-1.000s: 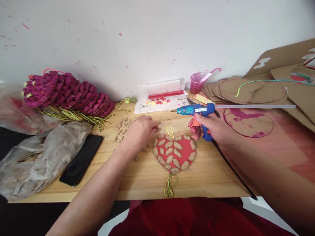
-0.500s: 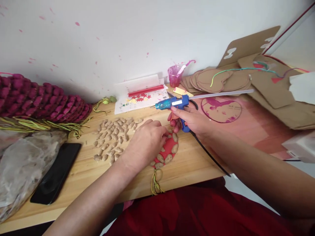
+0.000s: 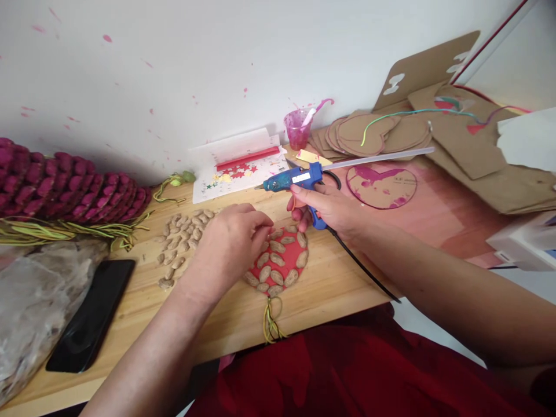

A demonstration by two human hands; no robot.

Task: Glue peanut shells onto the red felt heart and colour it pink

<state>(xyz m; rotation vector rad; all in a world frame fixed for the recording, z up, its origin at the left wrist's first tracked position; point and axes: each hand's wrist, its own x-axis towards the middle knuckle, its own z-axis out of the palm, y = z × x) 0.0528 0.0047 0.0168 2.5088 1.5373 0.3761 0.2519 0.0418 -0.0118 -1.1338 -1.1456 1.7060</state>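
Observation:
My right hand (image 3: 334,205) grips a blue hot glue gun (image 3: 299,178), its nozzle pointing left and a long clear glue stick out of its back. Below it on the table lies a round red disc (image 3: 289,253) covered with several peanuts (image 3: 277,276), a yellow-green string tassel (image 3: 271,324) at its near edge. My left hand (image 3: 230,243) hovers over the disc's left side, fingers bent, thumb and forefinger slightly apart, no peanut visible between them. The wrist partly hides a spread of loose peanuts (image 3: 180,234).
A black phone (image 3: 91,315) and a clear plastic bag (image 3: 47,313) lie left, before stacked magenta discs (image 3: 65,185). White paper (image 3: 204,188) with paper stars, a pink-stained cup (image 3: 298,130) and cardboard cut-outs (image 3: 365,133) line the wall. The gun's black cord (image 3: 365,269) crosses the table edge.
My left hand has drawn back to the left from the disc's far edge, uncovering more peanuts on it. The glue gun stays in my right hand. The whole view has shifted slightly.

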